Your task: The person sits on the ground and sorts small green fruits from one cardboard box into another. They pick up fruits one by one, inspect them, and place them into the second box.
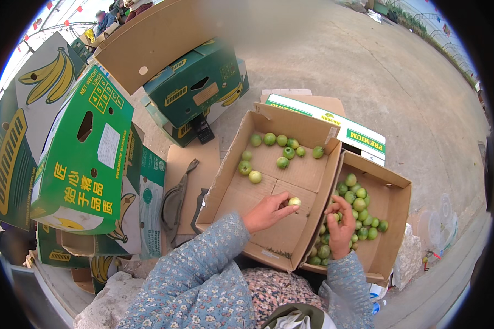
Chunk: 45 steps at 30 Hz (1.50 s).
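Note:
My left hand reaches over the left cardboard box, pinching a pale green tomato between thumb and fingers. Toward the far side of that box lie several loose green tomatoes. My right hand hovers at the inner side of the right cardboard box, fingers curled and apart from the thumb, with no fruit seen in its grasp. Below and around it is a heap of green tomatoes, partly hidden by the hand. The two boxes stand side by side, their walls close together.
Banana cartons are stacked at the left, and more cartons stand ahead. A black phone leans there. An olive strap lies on flat cardboard. A white rough block sits at right. A person is far off.

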{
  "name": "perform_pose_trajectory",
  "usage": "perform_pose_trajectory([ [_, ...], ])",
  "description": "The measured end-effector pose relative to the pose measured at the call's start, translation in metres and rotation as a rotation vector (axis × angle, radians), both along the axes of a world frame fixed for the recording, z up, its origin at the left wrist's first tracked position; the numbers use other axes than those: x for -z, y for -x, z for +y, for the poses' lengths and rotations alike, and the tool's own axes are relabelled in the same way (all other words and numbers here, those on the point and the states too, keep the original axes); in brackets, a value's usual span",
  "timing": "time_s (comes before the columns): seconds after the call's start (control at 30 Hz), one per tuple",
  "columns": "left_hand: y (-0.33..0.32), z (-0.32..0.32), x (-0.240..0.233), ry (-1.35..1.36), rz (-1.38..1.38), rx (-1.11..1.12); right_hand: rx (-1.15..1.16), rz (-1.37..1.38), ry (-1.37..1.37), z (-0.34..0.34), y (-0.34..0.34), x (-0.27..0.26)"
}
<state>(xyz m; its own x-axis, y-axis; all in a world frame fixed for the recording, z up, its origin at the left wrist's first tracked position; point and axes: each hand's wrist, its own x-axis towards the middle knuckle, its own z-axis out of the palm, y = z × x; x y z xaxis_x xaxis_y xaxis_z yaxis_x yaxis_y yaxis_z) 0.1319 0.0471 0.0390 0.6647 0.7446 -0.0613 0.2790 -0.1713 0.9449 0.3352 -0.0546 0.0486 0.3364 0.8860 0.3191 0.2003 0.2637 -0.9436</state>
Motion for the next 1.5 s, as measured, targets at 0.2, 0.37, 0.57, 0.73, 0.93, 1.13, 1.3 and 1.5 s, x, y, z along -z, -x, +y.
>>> perform_pose_trajectory([
  [0.2,-0.011,-0.016,-0.020,-0.053,0.021,0.204,-0.193,-0.707,-0.063,0.001,0.010,-0.012],
  [0.37,0.004,0.006,-0.007,-0.438,0.298,0.021,0.103,-0.127,0.014,0.001,0.008,0.004],
  [0.57,0.027,0.043,0.035,-0.734,0.797,-0.138,0.354,1.067,0.117,0.007,-0.027,0.027],
  [0.73,0.028,0.049,0.055,-0.737,0.857,-0.142,0.211,1.212,0.217,0.005,-0.032,0.038],
  [0.93,0.019,0.034,0.025,-0.326,0.538,-0.157,0.056,0.459,0.113,0.003,-0.009,0.012],
  [1.13,-0.012,-0.007,-0.016,0.130,-0.110,0.080,-0.193,-0.766,-0.011,0.003,0.007,-0.013],
  [1.3,-0.011,-0.005,-0.019,0.214,-0.089,0.177,-0.044,-0.520,-0.039,0.002,0.013,-0.008],
  [1.5,0.022,0.041,0.019,-0.623,0.614,-0.220,0.266,0.762,0.057,0.005,-0.009,0.016],
])
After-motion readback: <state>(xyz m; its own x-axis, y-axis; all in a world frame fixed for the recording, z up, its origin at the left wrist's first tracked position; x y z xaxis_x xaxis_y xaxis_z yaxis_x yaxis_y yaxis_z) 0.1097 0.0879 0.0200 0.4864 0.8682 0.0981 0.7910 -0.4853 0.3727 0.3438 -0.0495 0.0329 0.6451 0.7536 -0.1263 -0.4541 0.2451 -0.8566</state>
